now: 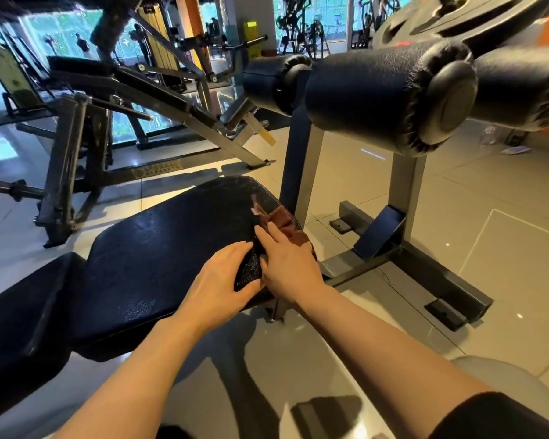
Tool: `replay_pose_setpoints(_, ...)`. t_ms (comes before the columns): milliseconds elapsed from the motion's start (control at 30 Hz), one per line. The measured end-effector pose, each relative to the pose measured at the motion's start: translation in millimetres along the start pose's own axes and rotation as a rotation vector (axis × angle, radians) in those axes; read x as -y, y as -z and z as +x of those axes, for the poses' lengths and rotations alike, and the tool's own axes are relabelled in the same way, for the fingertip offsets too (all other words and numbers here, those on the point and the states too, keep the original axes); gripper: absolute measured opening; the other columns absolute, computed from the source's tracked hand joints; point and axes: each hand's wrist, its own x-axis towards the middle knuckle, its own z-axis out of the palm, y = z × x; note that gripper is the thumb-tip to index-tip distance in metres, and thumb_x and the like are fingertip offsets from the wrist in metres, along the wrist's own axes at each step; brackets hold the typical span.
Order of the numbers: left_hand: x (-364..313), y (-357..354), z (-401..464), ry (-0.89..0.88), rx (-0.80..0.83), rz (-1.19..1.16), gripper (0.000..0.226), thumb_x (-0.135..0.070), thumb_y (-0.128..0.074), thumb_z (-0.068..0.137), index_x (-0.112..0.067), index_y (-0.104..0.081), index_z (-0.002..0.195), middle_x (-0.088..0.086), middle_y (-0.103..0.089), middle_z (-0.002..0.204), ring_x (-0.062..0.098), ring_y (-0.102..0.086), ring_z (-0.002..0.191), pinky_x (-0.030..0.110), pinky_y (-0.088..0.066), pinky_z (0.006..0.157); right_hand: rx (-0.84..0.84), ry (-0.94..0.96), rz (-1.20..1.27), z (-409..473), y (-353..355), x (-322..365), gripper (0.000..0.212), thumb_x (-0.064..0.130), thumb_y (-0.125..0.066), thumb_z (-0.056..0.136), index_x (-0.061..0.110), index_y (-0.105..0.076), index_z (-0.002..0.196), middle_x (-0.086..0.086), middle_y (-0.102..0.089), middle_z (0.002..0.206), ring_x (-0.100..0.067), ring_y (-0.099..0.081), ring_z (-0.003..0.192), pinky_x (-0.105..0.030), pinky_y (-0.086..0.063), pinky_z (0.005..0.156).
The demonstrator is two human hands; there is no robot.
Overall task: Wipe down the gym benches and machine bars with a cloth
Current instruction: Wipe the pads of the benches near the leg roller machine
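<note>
A black padded bench [159,248] runs from lower left to centre, its vinyl worn and torn near the far right end. A brown cloth [286,223] lies on that end of the pad. My right hand [287,264] lies flat on the cloth with straight fingers, pressing it onto the pad's right edge. Beside it my left hand [222,277] rests on the bench, fingers extended over the near edge. Above stand black padded rollers [377,90] on a grey steel frame [406,185].
The bench frame's base bars [409,264] spread over the tiled floor at right. Another machine with dark steel bars [76,160] stands at left. Weight plates [457,14] hang at top right. More gym machines line the windows behind.
</note>
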Motion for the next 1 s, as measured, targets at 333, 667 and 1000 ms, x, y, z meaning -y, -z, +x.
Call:
replay_pose_setpoints(333,-7.0,-0.9,24.2,-0.097,0.075,-0.040,0.082,-0.035,-0.070,0.083,-0.030,-0.024,0.150,-0.010,-0.031,0.153,0.003,-0.025,0.139,0.027,-0.024,0.115,-0.239,-0.030,0.545,-23.9,6.7,5.3,0.052,0.026,-0.056,0.090,0.031,-0.040,0.139,0.007,-0.032,0.152,-0.019,-0.038,0.133,-0.046,-0.036,0.113)
replay_pose_setpoints(667,15.0,2.3,28.4,-0.054,0.157,0.001,0.098,-0.062,-0.071,0.068,-0.038,-0.023,0.150,-0.016,-0.024,0.154,0.003,-0.020,0.139,0.030,-0.023,0.114,-0.414,-0.382,0.439,-14.7,-12.2,26.1,0.041,0.023,-0.047,0.100,0.015,-0.040,0.139,-0.011,-0.038,0.145,-0.027,-0.038,0.135,-0.042,-0.041,0.108)
replay_pose_setpoints(1000,14.1,10.0,27.8,-0.001,0.194,-0.070,0.098,-0.076,-0.045,0.061,-0.038,-0.023,0.149,-0.015,-0.017,0.157,0.001,-0.010,0.143,0.030,-0.015,0.115,-0.265,-0.361,0.255,-30.8,6.5,22.3,0.052,0.040,-0.047,0.099,0.039,-0.027,0.147,-0.009,-0.007,0.158,-0.034,-0.012,0.146,-0.051,-0.029,0.115)
